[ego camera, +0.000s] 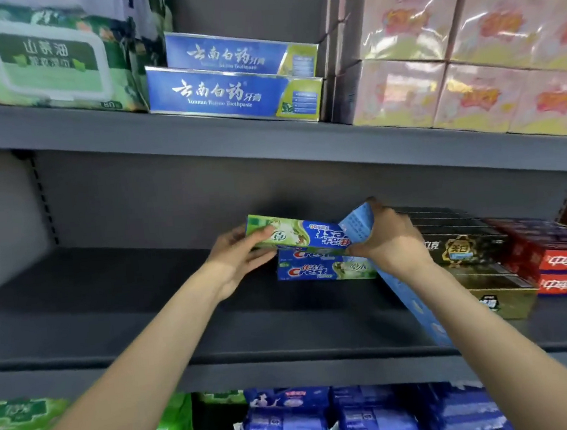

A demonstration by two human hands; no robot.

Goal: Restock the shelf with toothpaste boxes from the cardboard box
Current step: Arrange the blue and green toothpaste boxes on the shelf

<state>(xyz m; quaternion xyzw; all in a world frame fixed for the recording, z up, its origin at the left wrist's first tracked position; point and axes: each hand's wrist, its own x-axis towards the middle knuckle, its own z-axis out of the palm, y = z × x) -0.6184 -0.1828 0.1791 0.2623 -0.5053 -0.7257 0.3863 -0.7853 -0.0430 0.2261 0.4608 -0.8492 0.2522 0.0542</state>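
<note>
Nearest the camera, the lowest shelf holds green packs (24, 428) on the left and blue soft packs (291, 421) in the middle and right. Above them two bare forearms reach up over the front edge of the middle shelf (114, 330).

The left hand (236, 256) grips the green end of a toothpaste box (297, 232), thumb on its upper face and fingers (261, 254) curled under its lower edge. This box is long and narrow, green at the left and blue at the right, and its Crest lettering reads upside down. It sits just above a short stack of Crest boxes (323, 269), blue and green with the logo upright, lying lengthwise on the middle shelf; whether it touches the stack cannot be told.

The right hand (390, 237) closes round a light blue box (357, 224), which tilts steeply, its upper end by the right end of the green box and its lower end reaching the shelf's front edge.

Just beside, to the right, lie black and gold boxes (464, 251), then red boxes (564, 260).

Farther up, the top shelf (200, 126) carries a green wipes pack (46, 60), two blue Yunnan Baiyao toothpaste boxes (231, 90) one behind the other, and pink wrapped boxes (466, 58) stacked at the right
</note>
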